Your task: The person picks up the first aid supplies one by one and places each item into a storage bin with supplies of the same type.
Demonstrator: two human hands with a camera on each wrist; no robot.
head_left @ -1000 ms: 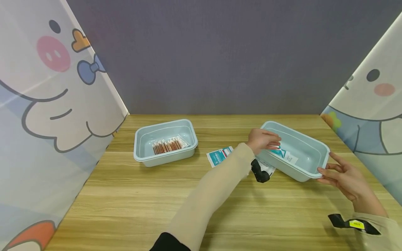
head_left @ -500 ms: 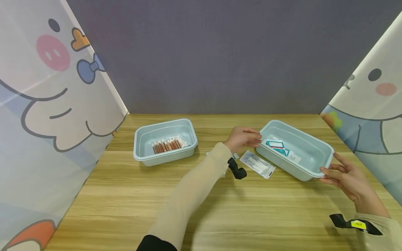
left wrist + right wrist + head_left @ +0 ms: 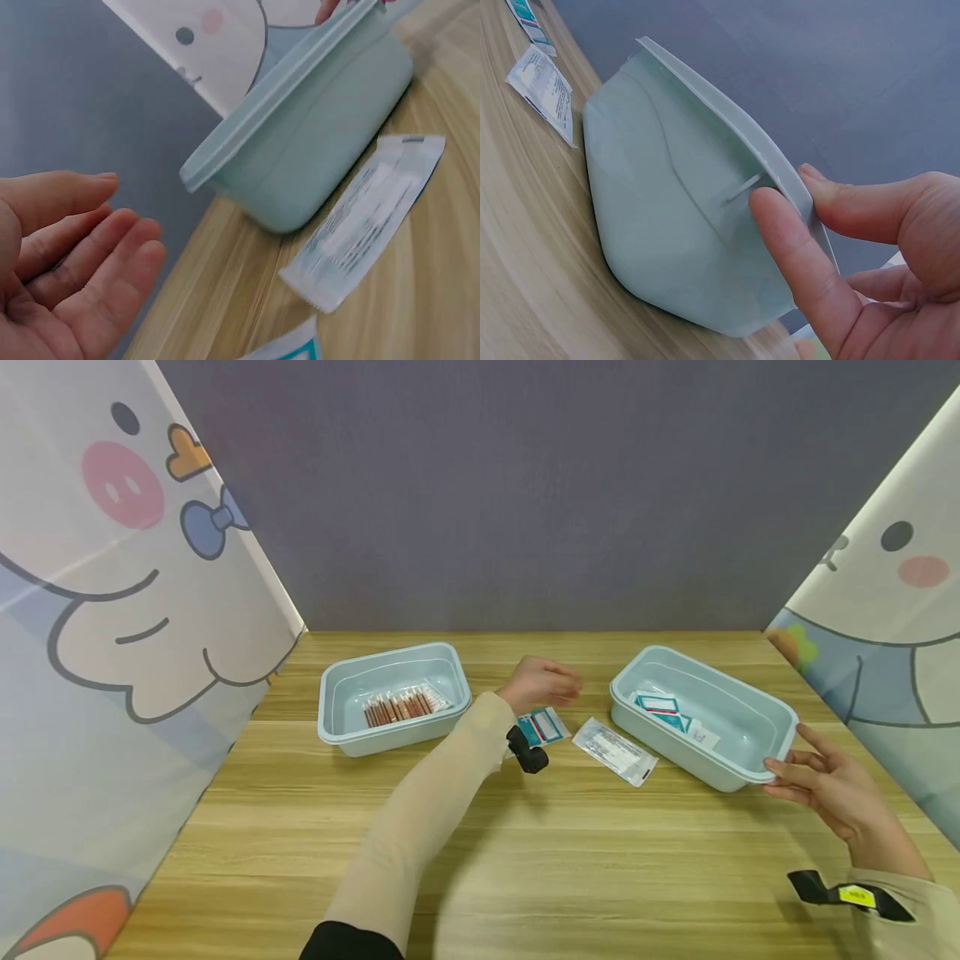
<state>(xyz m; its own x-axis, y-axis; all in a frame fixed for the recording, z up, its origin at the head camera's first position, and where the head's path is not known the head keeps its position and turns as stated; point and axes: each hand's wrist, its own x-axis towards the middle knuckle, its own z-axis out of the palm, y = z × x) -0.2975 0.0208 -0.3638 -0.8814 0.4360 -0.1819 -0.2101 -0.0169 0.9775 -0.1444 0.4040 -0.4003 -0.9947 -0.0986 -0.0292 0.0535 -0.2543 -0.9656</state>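
My right hand pinches the near right corner of a pale blue plastic basin by its rim; the right wrist view has thumb and a finger on either side of that rim. Teal-and-white packets lie inside the basin's left end. Left of it, my left hand hovers with loosely bent fingers, and the left wrist view has nothing in its grasp. Partly behind that hand and wrist, a teal-and-white packet lies on the table. A white printed sachet rests flat between this packet and the basin.
A second pale blue basin stands on the left, holding a row of brown sticks in clear wrapping. The wooden table meets a grey back wall. Cartoon-printed panels flank both sides.
My left hand has moved left, from over the right basin to above the packet on the table, uncovering the white sachet. The right basin has shifted slightly right; my right hand still grips it.
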